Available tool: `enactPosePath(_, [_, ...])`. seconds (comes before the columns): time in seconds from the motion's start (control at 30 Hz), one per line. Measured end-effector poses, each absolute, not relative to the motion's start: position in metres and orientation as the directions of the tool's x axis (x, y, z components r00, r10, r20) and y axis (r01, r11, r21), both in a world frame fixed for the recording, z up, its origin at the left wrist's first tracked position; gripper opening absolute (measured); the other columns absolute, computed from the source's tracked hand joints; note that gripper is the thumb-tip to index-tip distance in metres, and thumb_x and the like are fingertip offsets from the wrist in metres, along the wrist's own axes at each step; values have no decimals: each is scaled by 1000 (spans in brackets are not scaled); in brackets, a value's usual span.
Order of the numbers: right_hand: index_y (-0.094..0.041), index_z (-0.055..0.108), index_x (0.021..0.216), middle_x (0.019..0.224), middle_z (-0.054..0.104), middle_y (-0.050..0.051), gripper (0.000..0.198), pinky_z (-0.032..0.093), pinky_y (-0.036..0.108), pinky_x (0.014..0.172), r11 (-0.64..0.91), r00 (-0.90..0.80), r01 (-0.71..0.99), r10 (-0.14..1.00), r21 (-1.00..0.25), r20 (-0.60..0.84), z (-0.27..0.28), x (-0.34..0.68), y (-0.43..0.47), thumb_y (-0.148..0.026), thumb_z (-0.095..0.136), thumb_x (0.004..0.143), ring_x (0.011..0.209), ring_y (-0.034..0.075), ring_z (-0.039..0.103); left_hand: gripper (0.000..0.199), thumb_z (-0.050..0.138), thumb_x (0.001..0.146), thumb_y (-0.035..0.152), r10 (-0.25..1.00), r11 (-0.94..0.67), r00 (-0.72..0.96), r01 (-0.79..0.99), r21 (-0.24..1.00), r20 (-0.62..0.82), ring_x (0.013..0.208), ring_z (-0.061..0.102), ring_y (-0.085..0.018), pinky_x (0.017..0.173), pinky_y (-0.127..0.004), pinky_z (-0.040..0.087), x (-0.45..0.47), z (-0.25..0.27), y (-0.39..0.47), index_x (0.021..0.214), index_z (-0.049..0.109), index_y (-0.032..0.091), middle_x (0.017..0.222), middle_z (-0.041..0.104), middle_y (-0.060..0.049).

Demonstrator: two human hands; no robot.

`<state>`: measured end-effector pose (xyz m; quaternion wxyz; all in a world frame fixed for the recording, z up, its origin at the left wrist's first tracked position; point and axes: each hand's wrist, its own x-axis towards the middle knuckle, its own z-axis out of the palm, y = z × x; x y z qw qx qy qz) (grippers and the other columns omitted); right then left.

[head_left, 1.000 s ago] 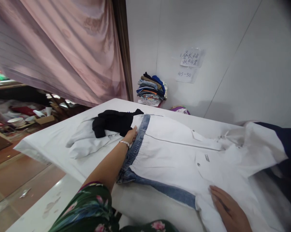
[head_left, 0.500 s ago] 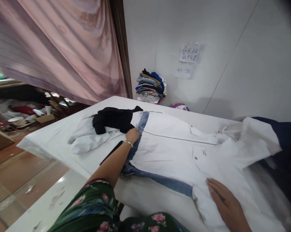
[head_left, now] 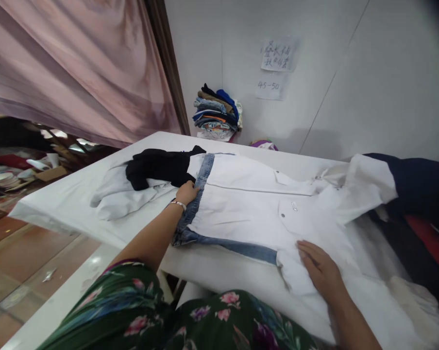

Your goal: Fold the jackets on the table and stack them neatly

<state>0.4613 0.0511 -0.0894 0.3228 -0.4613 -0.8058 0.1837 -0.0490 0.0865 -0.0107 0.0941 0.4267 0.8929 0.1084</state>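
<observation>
A white hooded jacket (head_left: 237, 206) with blue denim trim lies spread on the table, its hood (head_left: 368, 187) toward the right. My left hand (head_left: 187, 192), with a bracelet at the wrist, is closed on the denim hem (head_left: 205, 172) at the jacket's left end. Lower right, my right hand (head_left: 319, 265) rests flat on the white cloth near the sleeve, fingers stretched out. Just beyond my left hand lies a black garment (head_left: 157, 165), partly over a crumpled light grey garment (head_left: 119, 194).
The white table (head_left: 59, 194) has its left edge above a tiled floor (head_left: 41, 248). Folded clothes (head_left: 215, 114) are stacked by the wall. Dark garments (head_left: 423, 189) are heaped at right. A pink curtain (head_left: 95, 63) hangs at left; paper signs (head_left: 276, 53) are on the wall.
The view has shifted, so everything sits higher and further left. My left hand keeps its hold on the hem. My right hand stays flat on the jacket, slightly further up it.
</observation>
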Motion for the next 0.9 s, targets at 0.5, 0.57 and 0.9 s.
enactPosePath(0.5, [-22, 67, 118, 115, 75, 9, 28, 43, 55, 107, 831, -600, 490, 540, -263, 590, -60, 447, 24, -26, 53, 94, 112, 29, 68, 52, 61, 85, 30, 894, 389, -449, 792, 471, 16, 99, 68, -20, 88, -28, 50, -36, 11, 12, 135, 56, 18, 123, 71, -8])
enactPosePath(0.57, [-23, 63, 126, 120, 73, 8, 33, 46, 50, 105, 867, -661, 436, 491, -242, 568, -58, 439, 15, -24, 54, 94, 114, 27, 67, 43, 58, 86, 32, 888, 356, -453, 788, 503, 80, 93, 68, -20, 85, -29, 51, -36, 11, -4, 126, 64, 18, 114, 74, -7])
enactPosePath(0.9, [-24, 45, 146, 134, 63, 14, 55, 54, 50, 95, 790, -651, 561, 605, -247, 459, -81, 428, -10, -42, 53, 95, 119, 32, 62, 40, 54, 87, 43, 847, 433, -529, 745, 507, 54, 81, 66, -20, 77, -31, 51, -23, -16, -102, 117, 69, 22, 102, 75, -4])
